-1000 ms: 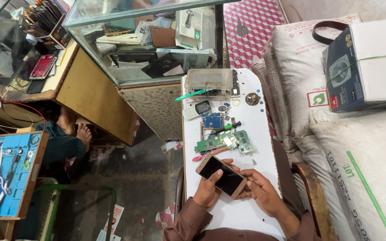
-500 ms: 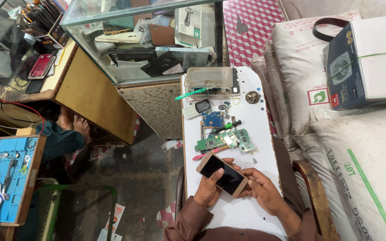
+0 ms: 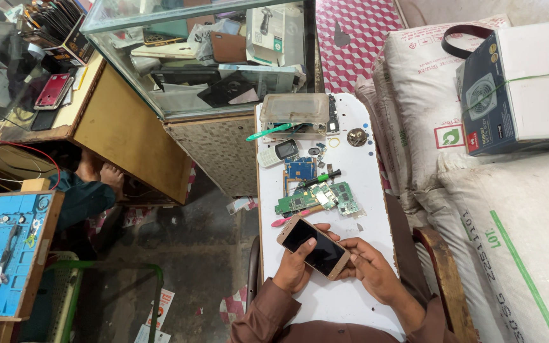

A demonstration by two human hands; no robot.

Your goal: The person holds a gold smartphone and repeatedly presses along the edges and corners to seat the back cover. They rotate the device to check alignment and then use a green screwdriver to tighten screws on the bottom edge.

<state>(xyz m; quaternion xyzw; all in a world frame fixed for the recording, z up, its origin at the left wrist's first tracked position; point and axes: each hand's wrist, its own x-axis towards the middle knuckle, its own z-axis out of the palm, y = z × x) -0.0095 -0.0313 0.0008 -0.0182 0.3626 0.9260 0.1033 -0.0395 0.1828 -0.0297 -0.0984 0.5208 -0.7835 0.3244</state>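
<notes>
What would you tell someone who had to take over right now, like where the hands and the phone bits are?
Left hand grips the gold phone from below; right hand steadies its lower end. The phone is whole, screen dark and facing up, held just above the white table. Green circuit boards, a blue board, a black and green screwdriver and a pink tool lie just beyond it. Done: boards laid out. Left: phone not opened yet.

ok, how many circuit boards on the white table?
3: a blue board near the small keypad phone, and two green boards side by side beyond the held phone. More may be hidden.
</notes>
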